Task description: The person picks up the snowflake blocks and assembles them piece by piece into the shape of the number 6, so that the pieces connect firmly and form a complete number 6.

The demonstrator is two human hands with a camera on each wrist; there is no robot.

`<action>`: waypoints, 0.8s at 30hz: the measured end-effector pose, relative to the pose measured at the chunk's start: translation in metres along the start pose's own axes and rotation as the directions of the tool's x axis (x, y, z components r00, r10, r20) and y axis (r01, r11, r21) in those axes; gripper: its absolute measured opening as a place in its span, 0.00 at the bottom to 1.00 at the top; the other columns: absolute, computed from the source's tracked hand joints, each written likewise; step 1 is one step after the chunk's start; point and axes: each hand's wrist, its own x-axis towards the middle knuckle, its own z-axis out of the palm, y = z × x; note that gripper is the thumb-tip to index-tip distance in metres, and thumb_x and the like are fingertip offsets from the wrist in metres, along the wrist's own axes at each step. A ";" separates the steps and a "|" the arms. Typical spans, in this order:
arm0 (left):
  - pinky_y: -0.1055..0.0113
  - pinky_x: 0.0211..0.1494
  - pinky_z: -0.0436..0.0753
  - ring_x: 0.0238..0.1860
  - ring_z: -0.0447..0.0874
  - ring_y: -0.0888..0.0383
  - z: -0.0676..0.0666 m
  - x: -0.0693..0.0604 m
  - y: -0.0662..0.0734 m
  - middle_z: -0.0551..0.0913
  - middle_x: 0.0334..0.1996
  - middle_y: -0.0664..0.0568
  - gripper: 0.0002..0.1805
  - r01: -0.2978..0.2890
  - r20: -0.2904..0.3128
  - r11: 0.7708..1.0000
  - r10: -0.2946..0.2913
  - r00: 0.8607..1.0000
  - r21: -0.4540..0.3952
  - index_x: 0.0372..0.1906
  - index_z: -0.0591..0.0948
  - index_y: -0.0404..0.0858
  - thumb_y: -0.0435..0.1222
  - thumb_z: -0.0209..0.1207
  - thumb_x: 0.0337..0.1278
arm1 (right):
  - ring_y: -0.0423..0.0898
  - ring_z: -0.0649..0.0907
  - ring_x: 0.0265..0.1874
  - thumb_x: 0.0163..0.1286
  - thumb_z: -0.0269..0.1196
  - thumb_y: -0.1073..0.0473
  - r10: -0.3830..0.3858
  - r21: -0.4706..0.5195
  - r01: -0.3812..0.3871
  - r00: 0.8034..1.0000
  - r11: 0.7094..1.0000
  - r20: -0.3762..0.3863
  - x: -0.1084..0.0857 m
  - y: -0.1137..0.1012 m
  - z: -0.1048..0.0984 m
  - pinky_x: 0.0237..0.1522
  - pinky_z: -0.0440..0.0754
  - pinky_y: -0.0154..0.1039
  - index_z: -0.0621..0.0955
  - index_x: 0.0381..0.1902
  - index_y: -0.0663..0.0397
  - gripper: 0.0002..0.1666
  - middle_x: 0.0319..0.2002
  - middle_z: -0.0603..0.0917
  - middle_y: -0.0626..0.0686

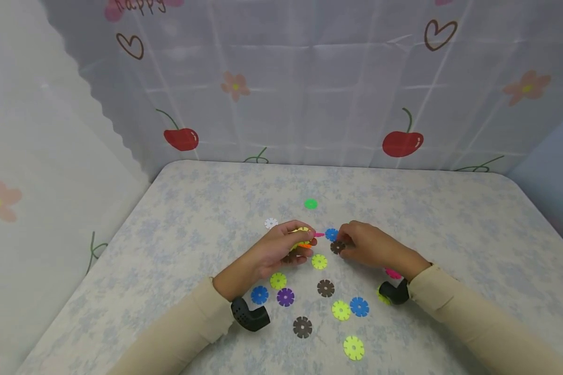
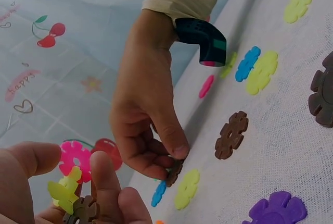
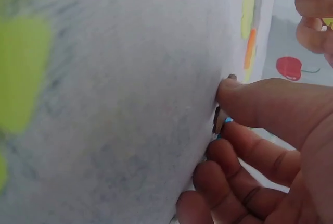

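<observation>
My left hand [image 1: 272,252] is raised over the table and holds a small cluster of notched plastic discs. In the left wrist view, a pink disc [image 2: 70,165], yellow discs [image 2: 66,189] and a brown disc [image 2: 84,211] show in it, joined at angles. Part of the cluster hides behind the fingers. To the right, my right hand [image 1: 375,247] reaches down to the tabletop and pinches a brown notched disc [image 1: 337,248] between thumb and fingertips. A blue disc [image 1: 330,234] lies right beside that one, and a yellow disc [image 1: 319,261] lies close by.
Loose discs lie scattered over the patterned table [image 1: 206,198]: a green disc [image 1: 311,203] and a white disc [image 1: 271,223] farther back, a purple disc [image 1: 285,297] and several yellow, blue and brown ones nearer. A printed curtain [image 1: 291,104] hangs behind the table.
</observation>
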 end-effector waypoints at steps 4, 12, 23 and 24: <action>0.70 0.34 0.79 0.32 0.85 0.59 0.000 0.000 -0.001 0.87 0.46 0.46 0.07 -0.019 0.031 1.000 0.019 0.999 -0.018 0.46 0.82 0.38 0.37 0.61 0.71 | 0.45 0.75 0.34 0.63 0.72 0.63 0.010 -0.020 -0.010 1.000 1.000 -0.001 -0.002 -0.003 -0.001 0.38 0.77 0.42 0.82 0.43 0.57 0.11 0.34 0.78 0.48; 0.70 0.33 0.79 0.32 0.84 0.58 0.001 0.000 0.000 0.87 0.46 0.46 0.06 -0.011 0.034 0.999 0.013 0.999 -0.037 0.45 0.81 0.38 0.36 0.61 0.71 | 0.44 0.74 0.32 0.66 0.70 0.61 0.046 0.004 -0.046 0.998 0.999 0.032 -0.004 -0.006 -0.003 0.35 0.75 0.41 0.80 0.37 0.55 0.08 0.32 0.75 0.48; 0.69 0.34 0.81 0.32 0.84 0.57 0.002 0.001 0.001 0.84 0.45 0.44 0.05 -0.024 0.065 0.999 0.027 0.998 -0.047 0.46 0.79 0.37 0.34 0.59 0.72 | 0.43 0.78 0.29 0.72 0.63 0.65 0.042 0.179 -0.033 0.998 0.983 -0.046 -0.012 -0.001 -0.007 0.32 0.77 0.40 0.76 0.45 0.53 0.08 0.32 0.81 0.47; 0.70 0.33 0.80 0.31 0.83 0.58 0.002 0.001 0.001 0.84 0.46 0.43 0.06 -0.025 0.064 0.999 0.028 0.998 -0.043 0.47 0.79 0.37 0.35 0.59 0.72 | 0.43 0.79 0.30 0.73 0.63 0.65 0.039 0.204 -0.023 0.997 0.979 -0.074 -0.013 -0.002 -0.007 0.32 0.78 0.40 0.77 0.48 0.53 0.08 0.33 0.82 0.48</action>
